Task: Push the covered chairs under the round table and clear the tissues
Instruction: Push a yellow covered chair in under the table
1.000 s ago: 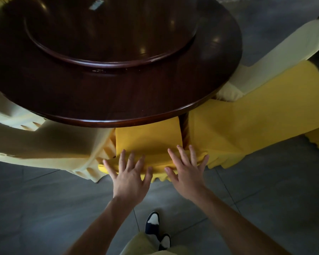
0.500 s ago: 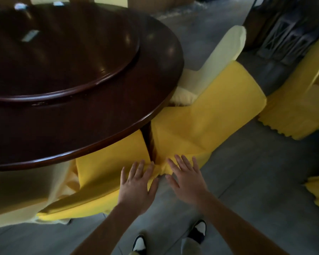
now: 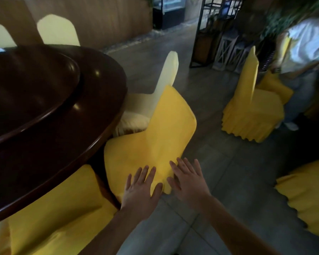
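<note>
A yellow-covered chair leans against the round table, its seat partly under the rim. Left hand and right hand lie flat on its back, fingers spread. A cream chair crowds beside it; another yellow chair stands apart.

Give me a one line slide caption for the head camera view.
Both open hands, left hand and right hand, rest on a yellow-covered chair beside the round table.
</note>
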